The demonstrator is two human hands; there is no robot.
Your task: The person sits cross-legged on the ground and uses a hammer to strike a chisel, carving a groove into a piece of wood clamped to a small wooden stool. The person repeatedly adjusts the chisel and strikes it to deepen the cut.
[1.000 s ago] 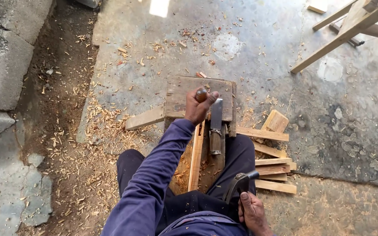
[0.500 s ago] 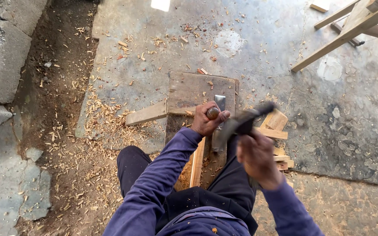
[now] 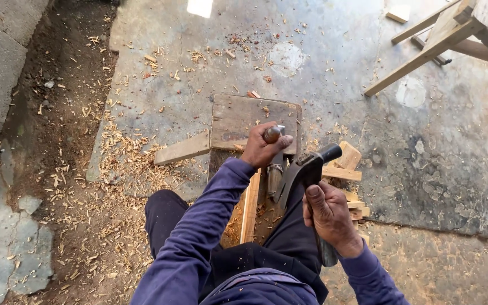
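Left hand [image 3: 262, 148] is wrapped tight around a chisel [image 3: 273, 161], fist closed on the handle with the rounded butt end poking out past the thumb. The chisel stands roughly upright, and its lower metal part shows just below the fist, pointing down at a narrow wooden strip [image 3: 249, 206] that runs near-to-far between the person's knees. Can't quite make out where the tip actually meets the wood, the fist and the hammer head crowd that spot.

Right hand [image 3: 329, 213] is clenched around the shaft of a claw hammer [image 3: 306, 169], held up in the air just right of the chisel. The dark head sits a bit lower and to the right of the chisel's butt, not touching it, with the striking face pointing up and to the right.

The strip's far end lies on a dark, worn wooden board [image 3: 244, 116] that sits flat on the concrete floor [image 3: 413, 169]. A lighter plank [image 3: 182, 149] sticks out to the left from under that board. To the right of the hammer there's a little stack of pale wood offcuts [image 3: 347, 164].

Wood shavings [image 3: 125, 164] are scattered all over the left side, thickest along the edge where concrete meets dirt. Far right, the angled legs of a wooden frame [image 3: 425, 48] come into view.
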